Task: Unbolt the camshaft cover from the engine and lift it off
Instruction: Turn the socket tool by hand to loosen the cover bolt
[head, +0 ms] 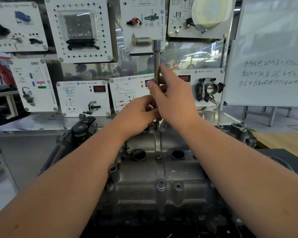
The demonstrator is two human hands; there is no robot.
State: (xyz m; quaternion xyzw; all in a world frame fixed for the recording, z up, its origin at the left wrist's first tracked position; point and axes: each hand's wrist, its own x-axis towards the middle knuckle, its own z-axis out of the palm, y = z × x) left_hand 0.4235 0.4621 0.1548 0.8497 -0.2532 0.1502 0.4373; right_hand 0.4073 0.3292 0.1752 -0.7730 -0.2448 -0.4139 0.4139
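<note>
My right hand (pixel 170 93) wraps the upright socket driver (pixel 156 60); my left hand (pixel 138 114) pinches its lower end over a bolt (pixel 156 125) at the far edge of the camshaft cover (pixel 155 182). The cover, still on the engine, looks like stiff, heavy cast metal, so I'd lift it by both long edges.

**Both hands on the tool at the far bolt**

Your right hand (pixel 170 95) grips the upright metal tool (pixel 156 60); your left hand (pixel 138 114) pinches its lower end. Its tip meets a bolt (pixel 156 125) at the far edge of the cover (pixel 162 174). Another bolt (pixel 161 184) sits nearer you.
</note>
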